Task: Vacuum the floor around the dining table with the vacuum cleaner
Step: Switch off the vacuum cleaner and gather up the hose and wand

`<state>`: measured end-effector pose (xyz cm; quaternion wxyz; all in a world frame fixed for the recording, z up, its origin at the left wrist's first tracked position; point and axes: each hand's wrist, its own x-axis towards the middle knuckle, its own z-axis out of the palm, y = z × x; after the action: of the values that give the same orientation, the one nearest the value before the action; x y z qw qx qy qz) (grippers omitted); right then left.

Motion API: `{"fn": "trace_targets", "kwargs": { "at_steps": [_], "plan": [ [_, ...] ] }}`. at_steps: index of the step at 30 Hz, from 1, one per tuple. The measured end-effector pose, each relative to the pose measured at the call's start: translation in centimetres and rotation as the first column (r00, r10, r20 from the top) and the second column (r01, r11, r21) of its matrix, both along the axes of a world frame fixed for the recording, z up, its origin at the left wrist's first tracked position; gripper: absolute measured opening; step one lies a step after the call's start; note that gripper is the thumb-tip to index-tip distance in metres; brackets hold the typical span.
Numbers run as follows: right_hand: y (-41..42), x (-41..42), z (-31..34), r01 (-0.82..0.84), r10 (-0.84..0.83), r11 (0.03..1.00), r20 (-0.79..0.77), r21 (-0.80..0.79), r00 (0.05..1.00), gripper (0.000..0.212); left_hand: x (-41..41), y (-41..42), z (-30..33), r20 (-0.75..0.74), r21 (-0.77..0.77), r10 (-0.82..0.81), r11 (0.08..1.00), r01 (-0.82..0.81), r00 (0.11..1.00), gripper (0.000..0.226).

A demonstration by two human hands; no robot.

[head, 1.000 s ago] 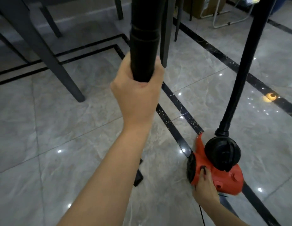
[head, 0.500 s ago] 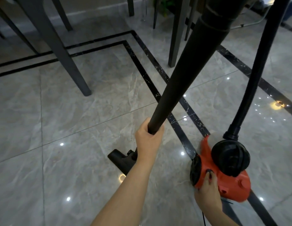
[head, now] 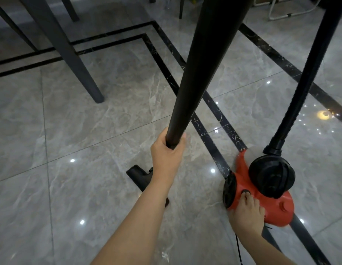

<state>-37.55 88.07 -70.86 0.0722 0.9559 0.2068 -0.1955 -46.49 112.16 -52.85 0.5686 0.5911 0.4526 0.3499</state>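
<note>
In the head view, the left hand (head: 167,155) is gripping the black wand (head: 197,73) of the vacuum cleaner, fingers curled round the tube low on its length. The wand is leaning up and away to the right, out of the top of the picture. Its floor nozzle (head: 140,175) is lying on the grey marble floor (head: 90,188) just below that hand, partly hidden by the forearm.

A second ago the same hand was holding the wand raised close to the camera and nearly upright, with the nozzle barely showing; now the wand is sitting lower and tilted and the nozzle is lying flat on the tile. I judge that the tool is being set into working position.

The right hand (head: 246,211) is resting on the red vacuum body (head: 242,167), which is standing on the floor at lower right, one fingertip touching a round black button (head: 245,192). It has been staying there throughout, so switching on looks to be the step in hand; no sweeping seems to have begun. The ribbed hose (head: 304,88) is rising from the body's black cap.

The dining table leg (head: 70,60) is standing at upper left, well apart from the nozzle.

No brand, label or writing is readable on the machine.
</note>
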Motion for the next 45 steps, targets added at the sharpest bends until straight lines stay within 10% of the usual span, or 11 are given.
{"fn": "trace_targets", "kwargs": {
  "at_steps": [11, 16, 20, 23, 26, 29, 35, 45],
  "plan": [
    [0.2, -1.9, 2.9, -0.014, 0.012, 0.996, -0.018, -0.086, 1.000, 0.094, -0.1, 1.1, 0.5, 0.020, -0.017, -0.072, 0.997, 0.073, 0.997, 0.026],
    [3.0, -1.4, 5.5, -0.040, 0.060, 0.979, -0.096, 0.201, 0.994, 0.091, -0.2, 1.6, 0.5, 0.002, -0.035, -0.094, 0.995, 0.094, 0.996, 0.027],
    [9.0, -1.5, 14.2, 0.154, 0.052, 0.560, -0.220, 0.814, 0.974, 0.084, -0.5, 1.8, 1.4, -0.026, -0.111, -0.117, 0.987, 0.114, 0.993, 0.025],
    [13.3, -1.6, 24.7, 0.307, 0.200, 0.151, -0.334, 0.939, 0.921, 0.078, -0.8, 2.2, 2.1, -0.056, -0.177, -0.144, 0.975, 0.132, 0.988, 0.024],
    [15.8, -1.2, 33.7, 0.416, 0.520, -0.034, -0.339, 0.909, 0.784, 0.088, -1.1, 2.8, 2.6, -0.122, -0.206, -0.189, 0.965, 0.162, 0.974, 0.026],
    [18.1, -1.4, 39.6, 0.381, 0.634, 0.047, -0.322, 0.924, 0.703, 0.094, -1.7, 3.1, 2.8, -0.176, -0.201, -0.277, 0.949, 0.241, 0.944, 0.024],
    [20.1, -3.3, 42.5, 0.168, 0.409, 0.221, -0.248, 0.961, 0.878, 0.035, -3.1, 2.6, 4.1, -0.474, -0.257, -0.376, 0.924, 0.283, 0.796, 0.037],
    [19.5, -6.3, 49.4, 0.353, 0.096, 0.556, -0.480, 0.752, 0.872, 0.035, -6.8, -1.5, 23.0, -0.081, -0.428, -0.314, 0.868, 0.252, 0.946, 0.069]
  ]
}}
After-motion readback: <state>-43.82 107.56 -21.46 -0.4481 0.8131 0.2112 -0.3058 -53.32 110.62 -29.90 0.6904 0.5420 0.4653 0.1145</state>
